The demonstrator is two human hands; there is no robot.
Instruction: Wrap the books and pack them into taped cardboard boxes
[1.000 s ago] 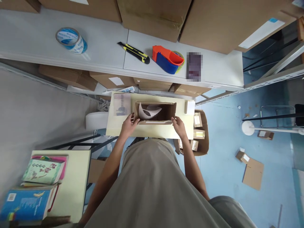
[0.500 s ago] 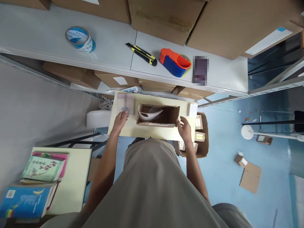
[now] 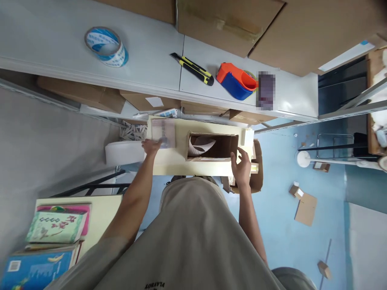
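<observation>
My left hand [image 3: 151, 147] is at the left edge of the small cream table [image 3: 169, 167]. Its thumb points onto the lower corner of a pale pink, see-through-looking flat packet [image 3: 163, 132]; the fingers are apart and do not close on it. An open cardboard box [image 3: 225, 146] stands at the table's centre right, a curved white sheet [image 3: 201, 147] inside its left end. By the box's right end is my right hand [image 3: 241, 167], thumb and fingers spread, the thumb touching or nearly touching the near corner.
A grey shelf [image 3: 145, 68] ahead carries a tape roll [image 3: 107, 46], a utility knife [image 3: 193, 69], an orange-blue tape dispenser [image 3: 237, 81] and large cartons. A small white box [image 3: 249, 137] lies on the table's right. Books [image 3: 56, 225] are stacked at lower left.
My left hand has shifted left, from the packet's lower edge to its left corner. My right hand stays by the box's right end. The view has shifted slightly.
</observation>
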